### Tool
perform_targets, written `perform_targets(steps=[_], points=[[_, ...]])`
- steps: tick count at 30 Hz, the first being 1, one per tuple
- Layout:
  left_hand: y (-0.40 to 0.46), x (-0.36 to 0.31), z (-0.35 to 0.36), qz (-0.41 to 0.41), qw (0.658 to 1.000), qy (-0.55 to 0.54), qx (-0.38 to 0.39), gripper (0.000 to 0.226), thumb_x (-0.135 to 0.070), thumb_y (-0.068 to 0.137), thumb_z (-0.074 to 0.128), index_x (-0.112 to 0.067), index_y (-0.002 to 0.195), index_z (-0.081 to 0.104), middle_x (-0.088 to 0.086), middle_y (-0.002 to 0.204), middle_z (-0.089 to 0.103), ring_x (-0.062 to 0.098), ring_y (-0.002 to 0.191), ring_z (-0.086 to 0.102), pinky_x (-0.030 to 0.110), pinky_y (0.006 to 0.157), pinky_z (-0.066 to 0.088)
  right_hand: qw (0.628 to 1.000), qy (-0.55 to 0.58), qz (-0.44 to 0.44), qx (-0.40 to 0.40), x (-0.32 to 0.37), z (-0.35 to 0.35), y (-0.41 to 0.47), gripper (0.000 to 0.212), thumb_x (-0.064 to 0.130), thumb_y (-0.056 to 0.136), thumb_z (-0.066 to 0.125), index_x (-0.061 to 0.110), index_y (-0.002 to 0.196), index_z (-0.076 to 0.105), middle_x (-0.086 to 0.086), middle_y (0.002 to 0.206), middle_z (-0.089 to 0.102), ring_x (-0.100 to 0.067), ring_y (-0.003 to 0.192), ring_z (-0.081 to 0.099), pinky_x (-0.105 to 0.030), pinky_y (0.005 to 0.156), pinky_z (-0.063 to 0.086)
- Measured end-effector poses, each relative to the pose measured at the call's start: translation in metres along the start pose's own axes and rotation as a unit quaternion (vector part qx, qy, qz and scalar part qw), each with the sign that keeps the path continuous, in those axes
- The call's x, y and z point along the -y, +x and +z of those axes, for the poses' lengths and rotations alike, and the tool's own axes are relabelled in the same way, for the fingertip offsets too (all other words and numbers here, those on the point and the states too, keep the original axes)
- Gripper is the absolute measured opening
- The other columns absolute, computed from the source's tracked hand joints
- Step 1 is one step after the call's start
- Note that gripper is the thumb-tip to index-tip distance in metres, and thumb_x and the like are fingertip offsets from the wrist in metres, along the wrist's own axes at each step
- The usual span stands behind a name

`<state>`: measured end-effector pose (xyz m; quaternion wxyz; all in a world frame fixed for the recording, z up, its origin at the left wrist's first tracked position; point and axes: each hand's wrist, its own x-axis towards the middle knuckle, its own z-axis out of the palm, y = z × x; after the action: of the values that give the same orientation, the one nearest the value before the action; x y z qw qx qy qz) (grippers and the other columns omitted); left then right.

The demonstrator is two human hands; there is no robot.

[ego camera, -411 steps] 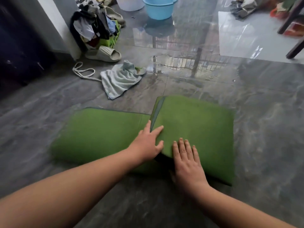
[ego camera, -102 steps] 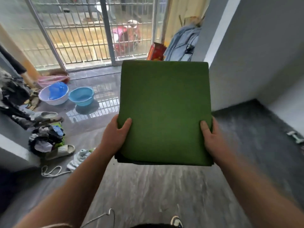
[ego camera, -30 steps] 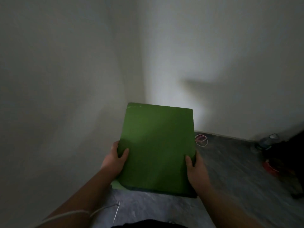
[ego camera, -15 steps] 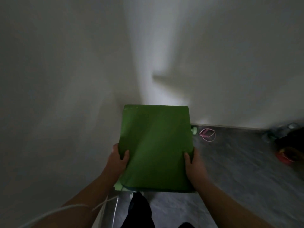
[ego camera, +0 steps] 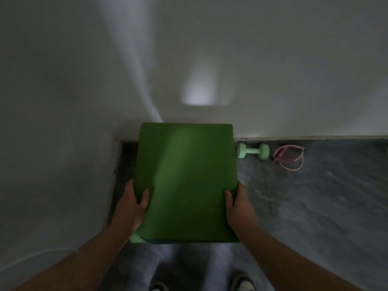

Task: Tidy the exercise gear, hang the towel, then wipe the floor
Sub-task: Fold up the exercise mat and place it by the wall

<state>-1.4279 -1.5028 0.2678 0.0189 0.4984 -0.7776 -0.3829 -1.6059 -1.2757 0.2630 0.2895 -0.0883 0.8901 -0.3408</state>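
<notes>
Folded green exercise mat (ego camera: pixel 186 181) carried flat toward a wall corner.
Its long axis runs away from the person, far edge toward the white wall (ego camera: pixel 273 70). It sits between the hands: the left hand (ego camera: pixel 132 204) clasps the near-left edge, the right hand (ego camera: pixel 239 206) the near-right, above the grey floor (ego camera: pixel 315 206), left of a mint dumbbell (ego camera: pixel 253 151).

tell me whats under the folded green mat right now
The folded green mat is held by the left hand and right hand. A light green corner peeks out below; the rest underneath is hidden.

Home corner: dumbbell (ego camera: pixel 253 151) by wall (ego camera: pixel 294 70)
</notes>
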Motion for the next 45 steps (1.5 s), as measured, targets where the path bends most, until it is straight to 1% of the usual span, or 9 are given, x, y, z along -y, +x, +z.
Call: perform_targets(steps=[7,14,17,22,27,33,37,41,45], points=[[0.118,0.099,0.16,0.02,1.0,-0.016,-0.001,0.052,-0.026,0.096,0.057,-0.009,0.141,0.036,0.018,0.132,0.057,0.035,0.115,0.057,0.029,0.091,0.04,0.999,-0.019,-0.003,-0.03,-0.13,0.116,0.147,0.049,0.034,0.101,0.045,0.012,0.143,0.036,-0.015,0.139,0.053,-0.034,0.122,0.054,-0.041,0.102,0.043],[0.16,0.157,0.228,0.016,0.999,-0.035,0.007,0.054,-0.021,0.096,0.058,-0.006,0.143,0.036,0.02,0.136,0.053,0.034,0.119,0.056,0.028,0.096,0.039,0.999,-0.024,0.002,-0.028,-0.186,0.172,0.196,0.051,0.03,0.101,0.046,0.01,0.146,0.032,-0.017,0.142,0.05,-0.034,0.125,0.053,-0.039,0.103,0.041],[0.172,0.162,0.24,0.004,0.999,-0.023,0.033,0.049,-0.021,0.096,0.058,-0.004,0.138,0.039,0.022,0.131,0.056,0.036,0.115,0.058,0.033,0.094,0.043,0.999,-0.036,0.014,-0.023,-0.188,0.173,0.209,0.051,0.031,0.101,0.046,0.01,0.146,0.033,-0.018,0.142,0.051,-0.035,0.125,0.053,-0.039,0.104,0.041],[0.176,0.161,0.247,-0.007,0.998,-0.031,0.048,0.047,-0.019,0.097,0.056,-0.002,0.138,0.04,0.022,0.136,0.053,0.036,0.119,0.054,0.033,0.099,0.04,0.996,-0.07,0.048,-0.017,-0.182,0.172,0.215,0.054,0.035,0.102,0.045,0.01,0.148,0.03,-0.02,0.142,0.051,-0.038,0.123,0.053,-0.04,0.101,0.042],[0.186,0.166,0.252,-0.006,0.998,-0.022,0.06,0.047,-0.02,0.097,0.056,-0.002,0.137,0.041,0.022,0.134,0.054,0.035,0.119,0.054,0.031,0.096,0.04,0.995,-0.09,0.048,-0.011,-0.183,0.177,0.22,0.053,0.033,0.102,0.044,0.009,0.147,0.03,-0.022,0.139,0.052,-0.04,0.121,0.054,-0.041,0.099,0.042],[0.193,0.179,0.253,-0.013,0.996,0.072,0.045,0.053,-0.043,0.093,0.057,-0.009,0.133,0.047,0.021,0.124,0.058,0.037,0.112,0.056,0.041,0.096,0.048,0.98,-0.19,0.055,-0.016,-0.185,0.179,0.22,0.053,0.047,0.101,0.039,0.009,0.138,0.036,-0.019,0.134,0.053,-0.037,0.117,0.055,-0.043,0.094,0.047],[0.199,0.181,0.257,-0.019,0.993,0.101,0.055,0.054,-0.046,0.093,0.054,-0.008,0.13,0.046,0.021,0.125,0.058,0.037,0.114,0.055,0.044,0.097,0.047,0.971,-0.234,0.053,-0.008,-0.188,0.181,0.222,0.05,0.051,0.1,0.035,0.009,0.128,0.04,-0.019,0.127,0.055,-0.037,0.11,0.057,-0.043,0.086,0.048],[0.194,0.17,0.246,-0.009,0.996,0.069,0.059,0.054,-0.033,0.092,0.062,-0.005,0.134,0.043,0.022,0.13,0.056,0.038,0.116,0.055,0.042,0.1,0.046,0.972,-0.224,0.064,0.022,-0.181,0.167,0.223,0.057,0.051,0.1,0.036,0.008,0.137,0.037,-0.019,0.135,0.051,-0.037,0.118,0.054,-0.044,0.093,0.046],[0.166,0.154,0.206,0.013,0.998,0.028,0.055,0.048,-0.026,0.087,0.062,-0.002,0.126,0.049,0.025,0.119,0.06,0.039,0.111,0.059,0.047,0.095,0.048,0.983,-0.179,0.038,0.003,-0.157,0.133,0.197,0.06,0.043,0.1,0.043,0.004,0.145,0.034,-0.025,0.14,0.047,-0.041,0.125,0.049,-0.048,0.103,0.042]])
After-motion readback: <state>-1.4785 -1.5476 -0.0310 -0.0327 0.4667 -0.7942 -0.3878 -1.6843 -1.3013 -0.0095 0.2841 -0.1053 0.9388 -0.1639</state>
